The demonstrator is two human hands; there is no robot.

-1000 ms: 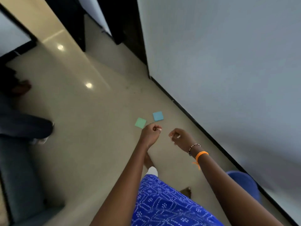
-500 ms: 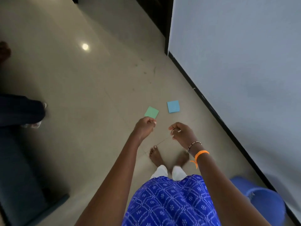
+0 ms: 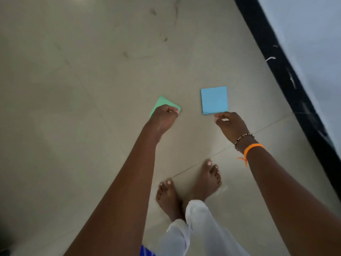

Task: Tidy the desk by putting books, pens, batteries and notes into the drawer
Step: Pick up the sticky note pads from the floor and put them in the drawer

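Two square sticky notes lie on the beige tiled floor. The green note (image 3: 162, 103) is to the left and the blue note (image 3: 214, 99) to the right, about a hand's width apart. My left hand (image 3: 163, 119) reaches down with its fingers curled closed on the green note's near corner and hides that part. My right hand (image 3: 230, 124), with a bead bracelet and an orange band at the wrist, pinches the blue note's near edge, which is slightly lifted at one corner. No desk or drawer is in view.
My bare feet (image 3: 210, 178) stand on the floor (image 3: 83, 89) just behind the notes, below white trouser legs. A black skirting strip (image 3: 287, 74) and a pale wall (image 3: 313, 34) run diagonally along the right.
The view has tilted down and come much closer to the floor. Both hands have dropped from above the notes to touch them, the left on the green note and the right on the blue.
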